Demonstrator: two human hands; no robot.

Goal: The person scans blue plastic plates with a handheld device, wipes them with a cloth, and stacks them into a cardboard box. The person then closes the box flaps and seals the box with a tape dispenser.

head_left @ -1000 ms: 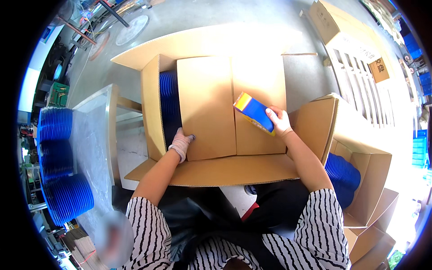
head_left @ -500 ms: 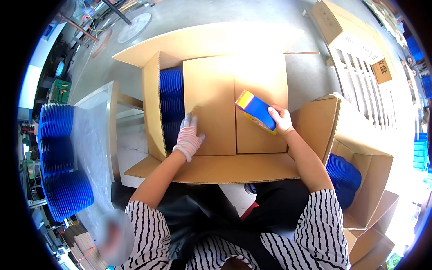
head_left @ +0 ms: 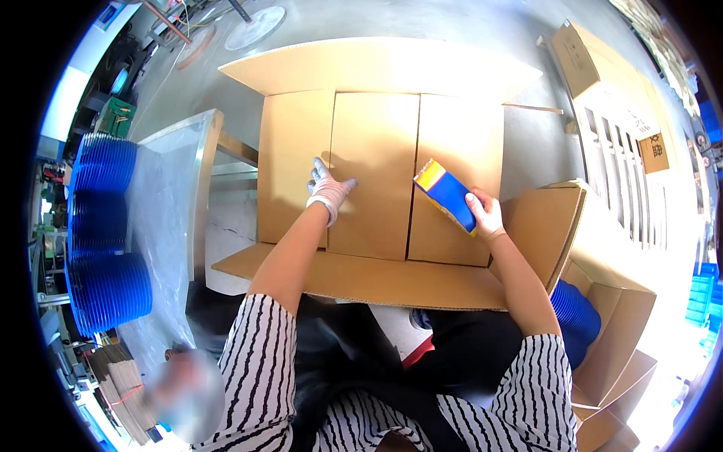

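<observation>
In front of me is a large cardboard box (head_left: 373, 181). Its left flap (head_left: 294, 151) lies folded inward beside the inner panels, while the far flap (head_left: 384, 64), near flap (head_left: 369, 279) and right flap (head_left: 542, 226) stand outward. My left hand (head_left: 330, 188), in a pale glove with a bare forearm, hovers over or touches the seam by the left flap, fingers spread and holding nothing. My bare right hand (head_left: 486, 213) grips a blue and yellow tape dispenser (head_left: 450, 197) with a jagged orange end, above the right panel.
Stacks of blue ribbed discs (head_left: 109, 233) stand on a metal-edged table (head_left: 169, 203) at left. An open carton (head_left: 614, 316) at right holds more blue discs (head_left: 576, 313). Beyond it are a slatted pallet (head_left: 617, 173) and another carton (head_left: 576, 56). Bundled cardboard (head_left: 120, 392) lies lower left.
The box's left flap has folded inward and now hides the blue discs inside. My left hand has moved up over it. The tape dispenser stays in my right hand, and the view has shifted slightly.
</observation>
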